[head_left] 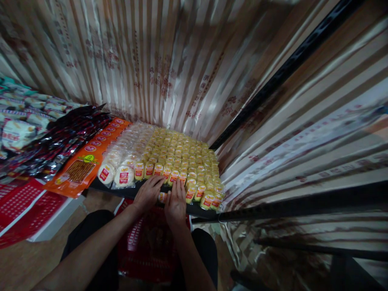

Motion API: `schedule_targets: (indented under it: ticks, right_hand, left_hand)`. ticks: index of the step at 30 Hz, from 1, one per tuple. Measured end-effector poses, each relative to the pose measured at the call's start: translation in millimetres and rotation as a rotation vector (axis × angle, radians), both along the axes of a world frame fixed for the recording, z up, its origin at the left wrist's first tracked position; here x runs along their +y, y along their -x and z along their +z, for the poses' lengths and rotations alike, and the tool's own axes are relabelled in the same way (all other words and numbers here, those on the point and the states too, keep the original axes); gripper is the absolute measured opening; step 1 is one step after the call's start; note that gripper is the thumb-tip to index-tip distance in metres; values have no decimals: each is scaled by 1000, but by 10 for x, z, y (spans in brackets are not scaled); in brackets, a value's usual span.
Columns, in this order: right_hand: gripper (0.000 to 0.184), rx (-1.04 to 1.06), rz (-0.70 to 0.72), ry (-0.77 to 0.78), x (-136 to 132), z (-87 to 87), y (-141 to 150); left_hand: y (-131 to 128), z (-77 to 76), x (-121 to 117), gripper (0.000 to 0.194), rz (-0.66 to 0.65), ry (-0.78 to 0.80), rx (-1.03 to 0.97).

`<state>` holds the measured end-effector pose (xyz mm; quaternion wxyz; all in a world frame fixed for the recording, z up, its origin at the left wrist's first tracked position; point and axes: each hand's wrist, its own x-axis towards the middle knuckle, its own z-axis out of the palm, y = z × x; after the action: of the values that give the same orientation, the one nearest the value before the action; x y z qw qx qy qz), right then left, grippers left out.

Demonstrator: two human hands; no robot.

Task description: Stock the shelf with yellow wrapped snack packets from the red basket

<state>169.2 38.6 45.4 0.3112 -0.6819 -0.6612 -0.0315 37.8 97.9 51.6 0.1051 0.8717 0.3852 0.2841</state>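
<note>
Rows of small yellow packaged snacks [174, 151] with red-and-white labels stand on a dark shelf [113, 190]. My left hand [149, 194] reaches to their front row, its fingers stretched forward against the packs. Beside it, my right hand [176, 204] lies with extended fingertips on the front packs. One more small yellow pack [163, 197] sits between the two hands near the shelf's front edge, partly covered by them. To the left of the yellow rows are clear-wrapped white round snacks [124, 176] with red labels.
Orange snack bags [81, 169], dark glossy packets [66, 135] and white bags [18, 135] fill the shelf farther left. Shiny striped sheeting [157, 60] hangs behind. Black metal posts [273, 85] frame the right side. Below are red printed bags [148, 250].
</note>
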Motion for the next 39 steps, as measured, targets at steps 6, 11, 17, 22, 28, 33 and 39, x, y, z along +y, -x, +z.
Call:
schedule_targets:
  ticks: [6, 11, 17, 22, 28, 33, 39]
  right_hand:
    - [47, 11, 12, -39, 13, 17, -24]
    - [46, -9, 88, -51, -35, 111, -81]
    - [41, -42, 197, -16, -165, 261, -115]
    - [37, -158, 166, 116, -233, 280, -68]
    - [33, -215, 150, 158, -219, 335, -31]
    - [27, -241, 106, 237, -238, 431, -18]
    - [17, -165, 50, 306, -279, 503, 52]
  left_hand:
    - [26, -17, 1, 44, -35, 33, -44]
    - [67, -67, -37, 39, -66, -29, -160]
    - [105, -43, -307, 33, 82, -42, -263]
    - [90, -79, -625, 34, 170, 24, -184]
    - [53, -149, -670, 36, 198, 113, -277]
    - [53, -154, -657, 38, 244, 245, -435]
    - [84, -128, -714, 36, 253, 323, -523]
